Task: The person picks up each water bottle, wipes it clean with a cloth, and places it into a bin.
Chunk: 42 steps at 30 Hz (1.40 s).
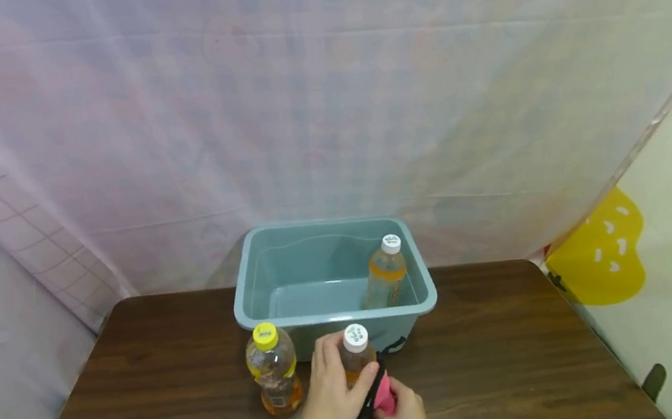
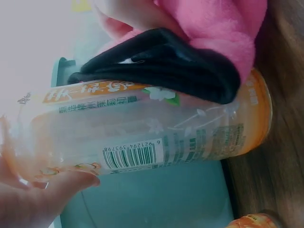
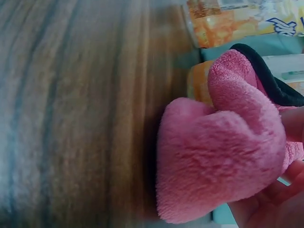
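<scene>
My left hand (image 1: 328, 393) grips a clear plastic drink bottle (image 2: 183, 126) with a white cap and orange label bands. In the left wrist view, the thumb (image 2: 71, 187) lies along its side near a barcode. The bottle stands upright on the table, in front of the bin. From the right, my right hand (image 1: 407, 416) holds a fluffy pink cloth (image 3: 221, 152) with a black edge band against the bottle. Part of that hand is hidden behind the cloth. To the left stands a yellow-capped bottle (image 1: 273, 367) with some amber liquid at its bottom.
Behind the hands, a blue-grey plastic bin (image 1: 337, 318) sits at the table's back edge. Inside it, on the right, leans another white-capped bottle (image 1: 387, 276). The dark wooden table (image 1: 505, 356) extends to both sides, and a pale curtain (image 1: 312, 114) hangs behind it.
</scene>
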Tool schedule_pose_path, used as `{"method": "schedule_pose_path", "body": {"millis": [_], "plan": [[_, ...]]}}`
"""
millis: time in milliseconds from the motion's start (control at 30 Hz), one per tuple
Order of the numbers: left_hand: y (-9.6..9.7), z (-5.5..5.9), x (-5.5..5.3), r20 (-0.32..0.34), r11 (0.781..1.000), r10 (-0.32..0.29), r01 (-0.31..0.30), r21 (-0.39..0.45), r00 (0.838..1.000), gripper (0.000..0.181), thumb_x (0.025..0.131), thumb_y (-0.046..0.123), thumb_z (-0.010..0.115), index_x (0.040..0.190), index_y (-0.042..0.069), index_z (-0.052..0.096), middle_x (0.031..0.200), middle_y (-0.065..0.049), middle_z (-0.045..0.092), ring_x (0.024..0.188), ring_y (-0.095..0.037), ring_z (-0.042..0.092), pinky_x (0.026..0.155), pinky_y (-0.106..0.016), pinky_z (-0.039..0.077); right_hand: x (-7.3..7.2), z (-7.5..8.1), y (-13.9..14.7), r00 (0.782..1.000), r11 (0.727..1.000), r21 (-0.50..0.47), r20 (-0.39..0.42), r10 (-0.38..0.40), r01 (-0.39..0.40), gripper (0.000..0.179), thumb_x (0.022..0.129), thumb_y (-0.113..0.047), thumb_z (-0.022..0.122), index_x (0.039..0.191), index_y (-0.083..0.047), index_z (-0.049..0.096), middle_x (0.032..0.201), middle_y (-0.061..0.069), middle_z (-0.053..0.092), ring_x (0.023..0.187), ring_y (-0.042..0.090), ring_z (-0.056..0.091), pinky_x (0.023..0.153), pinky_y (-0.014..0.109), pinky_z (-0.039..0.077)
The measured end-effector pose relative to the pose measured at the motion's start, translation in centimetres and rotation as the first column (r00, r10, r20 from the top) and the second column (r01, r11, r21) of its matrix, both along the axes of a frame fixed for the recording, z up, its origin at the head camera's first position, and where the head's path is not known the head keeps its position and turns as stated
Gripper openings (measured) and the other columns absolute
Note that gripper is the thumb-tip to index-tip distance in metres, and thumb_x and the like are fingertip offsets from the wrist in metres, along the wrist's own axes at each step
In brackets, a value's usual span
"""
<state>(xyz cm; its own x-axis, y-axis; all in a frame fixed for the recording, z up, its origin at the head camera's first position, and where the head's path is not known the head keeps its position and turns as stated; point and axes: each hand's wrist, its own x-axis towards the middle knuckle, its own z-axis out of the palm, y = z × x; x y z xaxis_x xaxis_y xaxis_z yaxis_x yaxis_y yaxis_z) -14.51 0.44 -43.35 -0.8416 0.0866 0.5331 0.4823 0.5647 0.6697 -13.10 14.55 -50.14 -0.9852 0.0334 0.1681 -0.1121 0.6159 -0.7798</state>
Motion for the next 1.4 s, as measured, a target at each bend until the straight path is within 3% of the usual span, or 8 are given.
{"method": "schedule_pose_path", "body": {"millis": [167, 300, 433, 667, 833, 967, 1200, 1400], "plan": [[0.3, 0.3, 0.1, 0.080, 0.999, 0.049, -0.050, 0.007, 0.996, 0.064, 0.073, 0.045, 0.070, 0.115, 0.006, 0.042, 0.105, -0.006, 0.045, 0.098, -0.020, 0.049, 0.079, -0.037, 0.046, 0.1, -0.1, -0.1, 0.999, 0.999, 0.024, -0.031, -0.030, 0.031, 0.034, 0.058, -0.003, 0.069, 0.092, -0.007, 0.064, 0.073, 0.002, 0.063, 0.063, 0.010, 0.052, 0.056, 0.026, 0.043], [0.8, 0.5, 0.1, 0.174, 0.989, 0.139, -0.144, 0.020, 0.975, 0.068, 0.066, 0.058, 0.070, 0.109, 0.012, 0.044, 0.100, -0.002, 0.047, 0.094, -0.019, 0.053, 0.066, -0.034, 0.046, 0.2, -0.4, 0.2, 0.997, 1.000, 0.000, -0.076, -0.025, 0.025, 0.034, 0.059, -0.004, 0.070, 0.093, -0.005, 0.063, 0.074, 0.004, 0.063, 0.065, 0.010, 0.053, 0.056, 0.026, 0.042], [1.2, 0.5, 0.0, 0.200, 0.980, 0.176, -0.191, 0.059, 0.964, 0.060, 0.066, 0.053, 0.073, 0.105, 0.015, 0.048, 0.098, 0.001, 0.047, 0.092, -0.018, 0.053, 0.063, -0.032, 0.045, 0.7, -0.5, 1.0, 0.991, 0.999, -0.037, -0.136, -0.006, 0.001, 0.035, 0.060, -0.006, 0.072, 0.094, -0.003, 0.063, 0.073, 0.003, 0.064, 0.063, 0.008, 0.053, 0.054, 0.024, 0.042], [0.7, 0.1, 0.0, 0.075, 0.986, 0.140, -0.146, 0.076, 0.987, 0.054, 0.068, 0.040, 0.075, 0.111, 0.014, 0.057, 0.100, -0.002, 0.040, 0.095, -0.017, 0.044, 0.077, -0.038, 0.042, 2.4, 1.5, 2.5, 0.998, 0.994, -0.095, -0.039, -0.057, 0.053, 0.037, 0.061, -0.005, 0.073, 0.096, -0.002, 0.063, 0.067, 0.001, 0.063, 0.058, 0.001, 0.051, 0.054, 0.024, 0.045], [-0.2, 0.3, -0.1, -0.019, 0.995, 0.095, -0.095, 0.018, 0.995, 0.056, 0.071, 0.039, 0.073, 0.116, 0.011, 0.053, 0.101, -0.001, 0.053, 0.088, -0.015, 0.048, 0.073, -0.034, 0.043, 3.2, 2.4, 3.4, 0.991, 0.991, -0.075, -0.066, -0.115, 0.110, 0.033, 0.061, -0.007, 0.073, 0.093, -0.005, 0.064, 0.067, -0.004, 0.062, 0.057, -0.002, 0.049, 0.054, 0.023, 0.044], [-0.8, 0.5, -0.2, -0.051, 0.999, 0.034, -0.033, 0.029, 0.998, 0.049, 0.076, 0.041, 0.069, 0.110, 0.009, 0.053, 0.107, -0.005, 0.054, 0.093, -0.018, 0.052, 0.077, -0.035, 0.045, 3.4, 2.9, 3.6, 0.986, 0.989, -0.094, -0.114, -0.124, 0.113, 0.031, 0.061, -0.005, 0.073, 0.091, -0.003, 0.064, 0.065, -0.006, 0.060, 0.056, -0.003, 0.048, 0.053, 0.019, 0.043], [-1.6, 1.1, 0.0, 0.041, 0.998, -0.050, 0.048, 0.036, 0.998, 0.041, 0.079, 0.030, 0.067, 0.114, 0.009, 0.057, 0.110, -0.005, 0.051, 0.096, -0.019, 0.049, 0.079, -0.040, 0.043, 3.0, 3.7, 3.5, 0.966, 0.990, -0.127, -0.238, -0.097, 0.068, 0.033, 0.060, 0.001, 0.072, 0.091, -0.001, 0.063, 0.067, -0.006, 0.059, 0.059, -0.003, 0.047, 0.053, 0.015, 0.041], [-1.5, 1.3, 0.1, 0.098, 0.998, -0.049, 0.044, 0.051, 0.994, 0.042, 0.082, 0.035, 0.065, 0.115, 0.011, 0.058, 0.108, -0.001, 0.052, 0.098, -0.017, 0.050, 0.080, -0.040, 0.044, 2.2, 6.4, 2.5, 0.974, 0.977, -0.207, -0.210, -0.088, 0.043, 0.035, 0.062, 0.008, 0.068, 0.095, 0.000, 0.063, 0.074, 0.003, 0.063, 0.063, -0.001, 0.053, 0.053, 0.018, 0.046]]}}
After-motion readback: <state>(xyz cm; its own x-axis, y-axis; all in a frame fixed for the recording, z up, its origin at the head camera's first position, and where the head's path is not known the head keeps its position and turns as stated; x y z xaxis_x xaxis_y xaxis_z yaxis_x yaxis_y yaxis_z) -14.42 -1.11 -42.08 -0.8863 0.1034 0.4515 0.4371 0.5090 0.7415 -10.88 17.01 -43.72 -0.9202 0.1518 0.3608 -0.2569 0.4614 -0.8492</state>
